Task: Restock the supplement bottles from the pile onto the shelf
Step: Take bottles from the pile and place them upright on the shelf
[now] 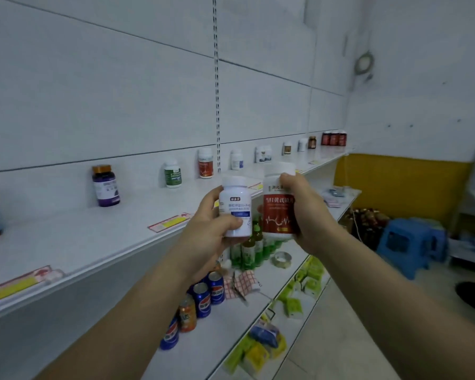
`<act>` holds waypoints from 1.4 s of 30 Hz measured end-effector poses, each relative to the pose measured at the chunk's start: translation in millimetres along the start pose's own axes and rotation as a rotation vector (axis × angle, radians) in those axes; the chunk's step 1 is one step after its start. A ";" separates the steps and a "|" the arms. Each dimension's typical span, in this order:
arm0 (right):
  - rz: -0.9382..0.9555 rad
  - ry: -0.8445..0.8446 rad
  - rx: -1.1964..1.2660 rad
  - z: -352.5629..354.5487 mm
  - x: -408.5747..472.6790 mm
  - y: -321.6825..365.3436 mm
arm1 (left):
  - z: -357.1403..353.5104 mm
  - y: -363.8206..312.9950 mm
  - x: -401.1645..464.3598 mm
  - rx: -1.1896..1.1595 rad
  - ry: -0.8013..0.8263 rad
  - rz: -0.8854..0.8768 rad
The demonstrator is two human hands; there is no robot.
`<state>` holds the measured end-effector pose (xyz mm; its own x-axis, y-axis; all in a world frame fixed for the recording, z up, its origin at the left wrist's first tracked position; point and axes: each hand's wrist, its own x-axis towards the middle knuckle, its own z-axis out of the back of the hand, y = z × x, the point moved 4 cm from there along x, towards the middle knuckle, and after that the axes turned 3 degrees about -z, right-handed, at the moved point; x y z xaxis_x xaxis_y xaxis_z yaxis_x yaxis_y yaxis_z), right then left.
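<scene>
The left hand (203, 229) grips a white bottle (236, 207) and the right hand (305, 212) grips a red-labelled bottle (279, 204), both upright, side by side in front of the shelf (93, 237). Behind them, spaced bottles line the shelf (a purple one (106, 185) nearest).

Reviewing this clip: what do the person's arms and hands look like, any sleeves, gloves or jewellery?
Both forearms are bare up to the frame edge, no sleeves showing. The left hand and right hand wear no gloves; no rings, watch or bands are visible.
</scene>
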<state>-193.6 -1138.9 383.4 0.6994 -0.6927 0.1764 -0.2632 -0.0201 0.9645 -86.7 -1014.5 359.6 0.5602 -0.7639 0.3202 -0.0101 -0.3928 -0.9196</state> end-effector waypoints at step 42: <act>0.085 0.742 -0.511 -62.3 516.3 -113.0 | 85.7 83.9 321.7 1.070 -0.662 0.314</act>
<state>238.6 -1449.2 377.8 0.9864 -0.0303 0.1617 -0.1304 0.4551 0.8808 163.6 -1249.4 365.9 0.9582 -0.2308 0.1689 0.2760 0.5921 -0.7571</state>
